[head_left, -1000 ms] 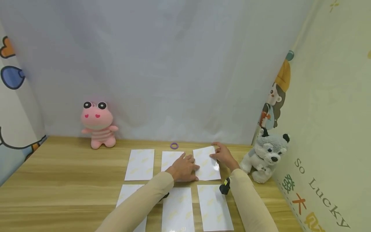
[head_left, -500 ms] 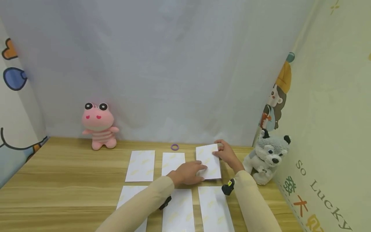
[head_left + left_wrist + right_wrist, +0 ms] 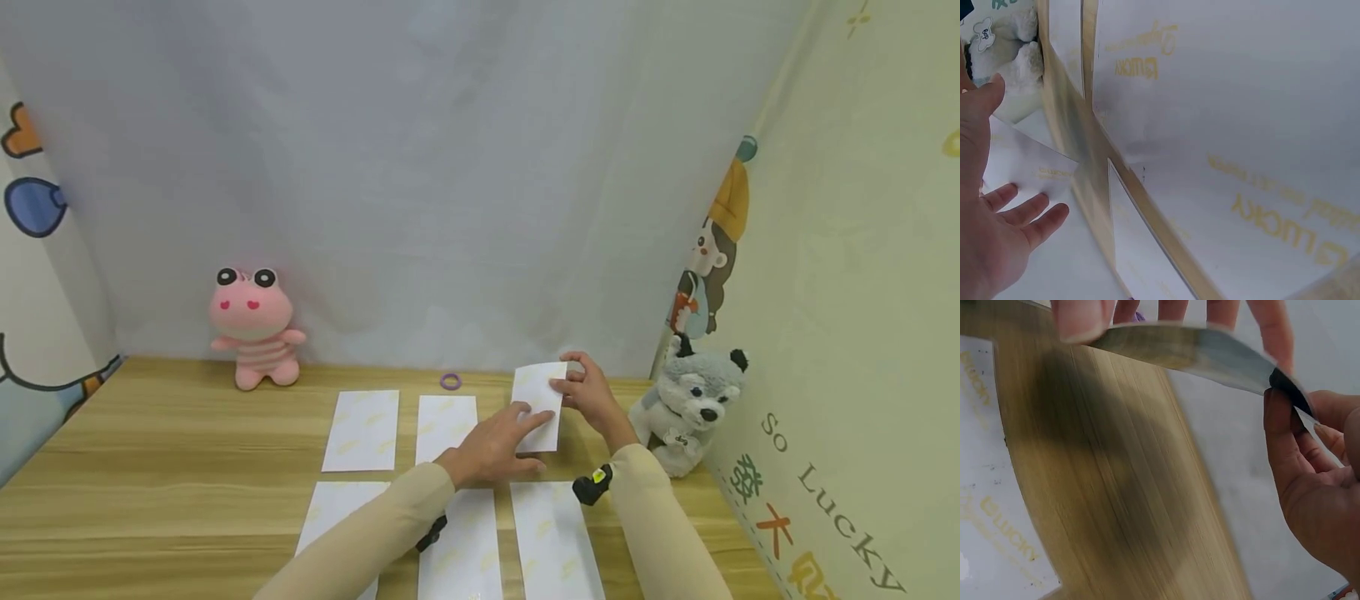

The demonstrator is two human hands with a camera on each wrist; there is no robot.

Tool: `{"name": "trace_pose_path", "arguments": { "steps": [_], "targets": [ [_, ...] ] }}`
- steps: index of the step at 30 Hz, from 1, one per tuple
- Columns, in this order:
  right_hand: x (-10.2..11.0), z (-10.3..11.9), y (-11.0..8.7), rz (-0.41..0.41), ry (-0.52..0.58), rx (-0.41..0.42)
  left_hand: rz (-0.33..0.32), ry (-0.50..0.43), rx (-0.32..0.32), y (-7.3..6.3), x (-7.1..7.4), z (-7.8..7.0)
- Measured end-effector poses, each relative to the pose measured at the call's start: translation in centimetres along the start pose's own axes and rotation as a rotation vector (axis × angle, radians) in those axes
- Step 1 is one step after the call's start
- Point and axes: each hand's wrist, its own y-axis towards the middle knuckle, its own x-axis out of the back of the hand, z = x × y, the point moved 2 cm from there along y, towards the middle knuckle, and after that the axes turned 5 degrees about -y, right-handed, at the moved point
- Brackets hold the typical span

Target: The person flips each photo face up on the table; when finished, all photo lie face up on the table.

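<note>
A lifted sheet of photo paper [image 3: 534, 387], white with yellow marks, stands tilted above the far right of the table. My right hand [image 3: 592, 396] pinches its upper right corner between thumb and fingers. In the right wrist view that hand [image 3: 1322, 506] holds the bent sheet [image 3: 1204, 353], whose underside is glossy with a dark corner. My left hand [image 3: 491, 442] is at the sheet's left side, fingers spread and fairly straight. The left wrist view has the left hand [image 3: 997, 231] in front of the sheet [image 3: 1029, 162]; exact contact cannot be told.
Several white sheets lie in two rows, among them a far-left one [image 3: 362, 429] and a near-right one [image 3: 557, 542]. A purple ring [image 3: 451, 382] lies by the back edge. A pink plush toy [image 3: 253, 325] sits back left, a grey plush dog [image 3: 693, 404] at right.
The right-hand sheet of the far row has come up off the table, its face tilting upright. My right hand rose with its corner; my left hand moved right along with it.
</note>
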Motion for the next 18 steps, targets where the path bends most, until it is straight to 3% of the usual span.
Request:
{"name": "trace_pose_path", "arguments": {
  "steps": [18],
  "targets": [
    [-1.6, -0.2, 0.0, -0.116, 0.270, -0.030, -0.207, -0.004, -0.005, 0.5, 0.2, -0.5]
  ]
}}
